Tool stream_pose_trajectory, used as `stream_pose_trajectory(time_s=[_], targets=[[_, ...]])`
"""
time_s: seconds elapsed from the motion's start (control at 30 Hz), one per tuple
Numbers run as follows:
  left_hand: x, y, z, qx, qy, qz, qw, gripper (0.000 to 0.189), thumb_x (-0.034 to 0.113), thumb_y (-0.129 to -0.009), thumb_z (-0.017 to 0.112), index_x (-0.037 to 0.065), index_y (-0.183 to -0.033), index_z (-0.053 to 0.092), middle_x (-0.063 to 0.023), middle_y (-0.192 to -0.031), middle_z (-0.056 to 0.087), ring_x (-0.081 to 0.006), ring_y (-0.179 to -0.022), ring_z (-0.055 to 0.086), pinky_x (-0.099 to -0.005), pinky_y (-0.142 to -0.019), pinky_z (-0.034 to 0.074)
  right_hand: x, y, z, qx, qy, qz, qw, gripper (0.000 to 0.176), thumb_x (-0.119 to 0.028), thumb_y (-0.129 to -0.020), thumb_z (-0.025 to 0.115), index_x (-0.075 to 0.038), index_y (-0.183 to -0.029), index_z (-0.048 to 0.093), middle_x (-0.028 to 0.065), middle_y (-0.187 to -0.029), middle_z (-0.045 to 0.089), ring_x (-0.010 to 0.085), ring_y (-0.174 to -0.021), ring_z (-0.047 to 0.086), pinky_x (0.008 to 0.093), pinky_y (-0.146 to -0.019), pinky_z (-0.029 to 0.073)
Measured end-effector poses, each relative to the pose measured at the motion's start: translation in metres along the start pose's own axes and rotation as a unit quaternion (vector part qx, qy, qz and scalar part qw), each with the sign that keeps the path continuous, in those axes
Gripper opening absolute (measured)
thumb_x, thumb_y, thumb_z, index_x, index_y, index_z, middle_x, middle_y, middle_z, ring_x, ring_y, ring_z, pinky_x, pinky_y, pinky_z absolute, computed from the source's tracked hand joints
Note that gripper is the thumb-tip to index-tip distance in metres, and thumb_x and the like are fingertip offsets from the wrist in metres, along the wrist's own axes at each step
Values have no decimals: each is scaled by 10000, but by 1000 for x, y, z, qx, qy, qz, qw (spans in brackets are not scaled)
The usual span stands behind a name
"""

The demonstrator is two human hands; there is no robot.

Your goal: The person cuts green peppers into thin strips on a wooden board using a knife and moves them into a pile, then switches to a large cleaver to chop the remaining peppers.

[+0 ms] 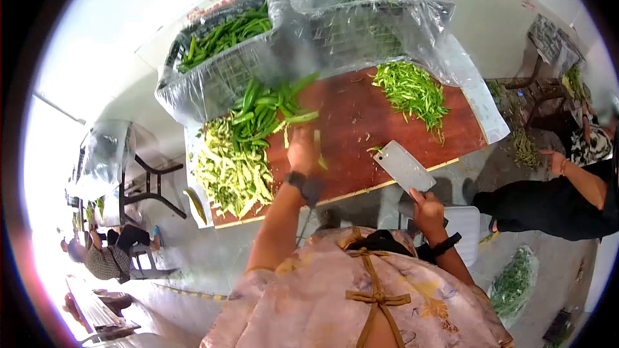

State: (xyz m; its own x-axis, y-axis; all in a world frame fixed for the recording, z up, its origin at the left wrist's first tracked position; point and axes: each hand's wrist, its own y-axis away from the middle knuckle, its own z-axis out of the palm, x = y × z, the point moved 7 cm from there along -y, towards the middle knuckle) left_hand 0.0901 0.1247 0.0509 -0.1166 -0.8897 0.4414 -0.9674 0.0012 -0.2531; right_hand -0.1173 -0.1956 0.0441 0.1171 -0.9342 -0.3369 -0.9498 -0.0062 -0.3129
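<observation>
My right hand (428,214) grips a cleaver (405,164) by its handle, the broad blade over the front edge of the reddish-brown board (342,142). Motion smears my left hand (303,151), which reaches over the board just below the pile of whole green peppers (258,113). Pale green pieces show around its fingers, and I cannot tell whether it holds any. Beside it on the left lies a heap of pale, cut pepper pieces (232,171). Finely sliced green peppers (412,93) are heaped at the board's back right.
Behind the board stand a plastic-lined crate (222,61) of green peppers and a second lined crate (380,13). A person in dark clothes (548,200) sits at the right; another person (109,258) is far left. A bag of greens (514,283) lies on the floor.
</observation>
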Motion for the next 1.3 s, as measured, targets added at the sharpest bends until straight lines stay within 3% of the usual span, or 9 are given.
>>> stream_pose_trajectory(time_s=[0.13, 0.27, 0.37, 0.43, 0.57, 0.67, 0.87, 1.07, 1.3], targets=[[30, 25, 24, -43, -57, 91, 993, 526, 255, -777, 648, 76, -1249, 500, -221, -1250, 521, -388, -1082, 543, -434, -848, 492, 10, 3, 12, -30, -46, 8, 998, 422, -79, -757, 560, -187, -1162, 616, 165, -768, 576, 352, -681, 585, 462, -601, 472], [48, 22, 44, -113, 0, 31, 993, 472, 186, -745, 633, 62, -1191, 540, -160, -1086, 592, -385, -996, 564, -457, -790, 506, 25, 5, 4, -57, -34, 46, 997, 432, -141, -774, 547, -206, -1199, 595, 180, -809, 600, 371, -717, 595, 473, -638, 478], [60, 23, 55, 12, 15, 199, 980, 363, 178, -780, 604, 36, -1112, 565, -190, -1029, 606, -396, -922, 587, -460, -808, 491, 29, 6, -1, -157, -22, 76, 984, 434, -146, -777, 540, -215, -1201, 602, 188, -795, 597, 377, -698, 591, 480, -632, 472], [54, 18, 88, -120, -5, 112, 986, 256, 156, -803, 574, 16, -1017, 593, -217, -994, 607, -403, -881, 593, -459, -797, 490, 31, 8, -19, -125, -28, 51, 990, 438, -88, -788, 491, -223, -1191, 598, 196, -720, 589, 385, -628, 575, 508, -560, 429], [74, 35, 68, -25, 81, 169, 982, 214, 141, -801, 561, 7, -961, 607, -225, -990, 603, -405, -868, 584, -472, -757, 486, 39, 19, -26, -114, -36, 72, 990, 438, -88, -794, 481, -228, -1190, 605, 203, -713, 579, 394, -651, 577, 500, -584, 445], [60, 36, 83, -101, 14, 124, 987, 280, 210, -805, 575, 27, -1011, 624, -220, -841, 631, -360, -816, 609, -460, -805, 471, 38, 25, -25, -119, -36, 87, 988, 432, -108, -796, 489, -230, -1194, 605, 203, -726, 580, 392, -671, 588, 487, -602, 462], [92, 74, 31, 69, 116, 230, 964, 223, 190, -718, 640, 65, -901, 637, -143, -855, 590, -347, -830, 584, -415, -734, 492, 15, 20, -32, -172, -13, 68, 983, 466, -114, -806, 501, -231, -1255, 548, 205, -826, 615, 371, -710, 614, 493, -620, 474], [106, 111, 32, -80, -18, 252, 964, 259, 130, -755, 618, 109, -1013, 629, -80, -1000, 596, -289, -1002, 529, -419, -823, 436, -6, 5, -35, -164, -8, 31, 986, 431, -130, -811, 526, -190, -1238, 544, 232, -923, 607, 381, -756, 616, 485, -661, 487], [100, 126, 31, -17, 10, 250, 968, 275, 116, -757, 591, 119, -1030, 619, -68, -1046, 579, -296, -1043, 509, -439, -819, 430, -36, -1, -29, -133, -23, -31, 990, 404, -104, -801, 550, -174, -1198, 581, 217, -831, 585, 389, -712, 595, 483, -632, 475]])
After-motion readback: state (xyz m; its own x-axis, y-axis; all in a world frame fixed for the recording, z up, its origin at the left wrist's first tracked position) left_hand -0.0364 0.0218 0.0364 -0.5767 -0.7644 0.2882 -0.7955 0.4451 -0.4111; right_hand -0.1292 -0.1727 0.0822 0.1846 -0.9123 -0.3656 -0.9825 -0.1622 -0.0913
